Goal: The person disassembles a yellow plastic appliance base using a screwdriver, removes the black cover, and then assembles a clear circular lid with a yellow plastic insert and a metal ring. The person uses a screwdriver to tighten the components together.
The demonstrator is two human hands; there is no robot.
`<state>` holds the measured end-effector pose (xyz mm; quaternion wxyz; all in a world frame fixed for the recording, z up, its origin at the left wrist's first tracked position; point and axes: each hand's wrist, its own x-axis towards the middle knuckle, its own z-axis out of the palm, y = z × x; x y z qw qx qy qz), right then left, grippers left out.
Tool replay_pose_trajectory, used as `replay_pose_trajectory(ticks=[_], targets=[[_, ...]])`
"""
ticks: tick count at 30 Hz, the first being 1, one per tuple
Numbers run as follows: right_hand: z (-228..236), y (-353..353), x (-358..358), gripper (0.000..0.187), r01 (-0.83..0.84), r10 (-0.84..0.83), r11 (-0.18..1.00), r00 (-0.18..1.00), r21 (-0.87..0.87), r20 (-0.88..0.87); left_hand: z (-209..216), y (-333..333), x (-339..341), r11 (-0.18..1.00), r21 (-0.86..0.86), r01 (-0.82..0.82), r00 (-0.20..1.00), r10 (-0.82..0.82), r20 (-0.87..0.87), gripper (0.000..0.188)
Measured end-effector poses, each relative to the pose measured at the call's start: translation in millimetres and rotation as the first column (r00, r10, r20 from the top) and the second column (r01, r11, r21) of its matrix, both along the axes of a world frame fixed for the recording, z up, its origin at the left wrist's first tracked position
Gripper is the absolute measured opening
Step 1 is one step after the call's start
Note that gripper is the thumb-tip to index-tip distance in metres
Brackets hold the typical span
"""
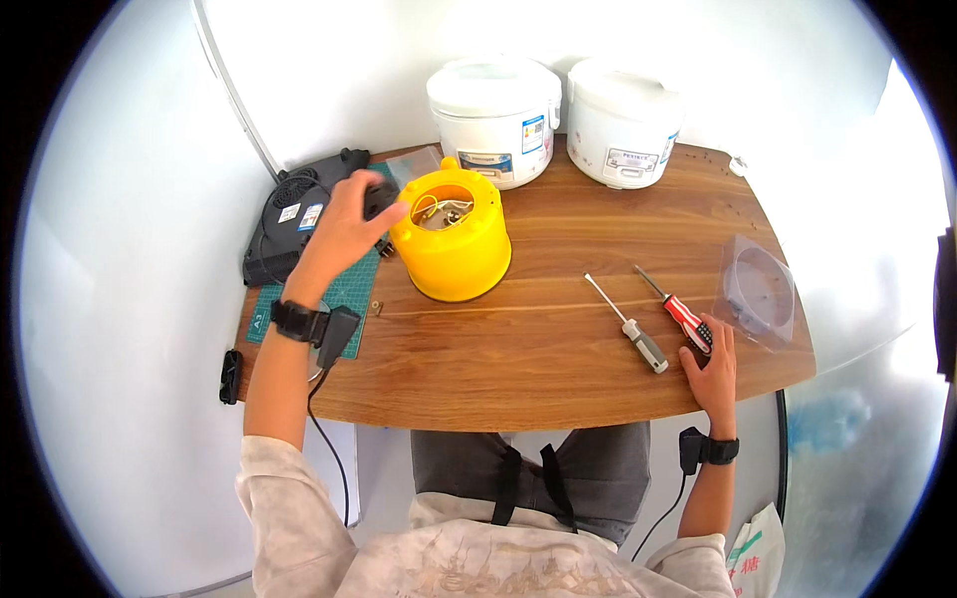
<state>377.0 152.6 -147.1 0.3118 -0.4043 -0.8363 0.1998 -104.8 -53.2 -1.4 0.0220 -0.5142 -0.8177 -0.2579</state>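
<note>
A dark, blurred piece [379,200] is held between the fingers and thumb of my left hand [346,227]; its kind is hard to make out. The hand is at the left rim of an open yellow pot-shaped housing [457,261], where wires and metal parts show inside. On the right, my right hand [713,374] closes its thumb and fingers around the handle of a red, white and black screwdriver [683,317], which lies on the table with its shaft pointing away. Beside it lies a grey-handled screwdriver [641,344].
Two white rice cookers [493,115] stand at the back of the wooden table [558,379]. A black appliance [289,224] rests on a green cutting mat [349,289] at left. A clear plastic package [760,292] lies at right, and a small brass-coloured part [375,308] near the mat.
</note>
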Motion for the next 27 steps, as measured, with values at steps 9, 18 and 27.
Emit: replay_pose_trajectory(ticks=[9,18,27], targets=[[6.6,-0.2,-2.8,0.054,-0.021,0.020,0.999,1.000,-0.044,-0.024,-15.0,74.4,35.2,0.962,-0.232,0.142,0.985,-0.160,-0.060,0.058],[6.4,-1.2,-1.2,0.054,-0.007,0.007,1.000,0.999,-0.021,-0.032,-32.5,69.0,31.6,0.977,-0.149,0.152,0.980,-0.169,-0.106,0.049],[8.6,-0.5,-3.6,0.053,-0.011,0.010,1.000,0.999,-0.023,-0.031,-45.1,65.9,27.6,0.983,-0.073,0.167,0.964,-0.178,-0.196,0.036]])
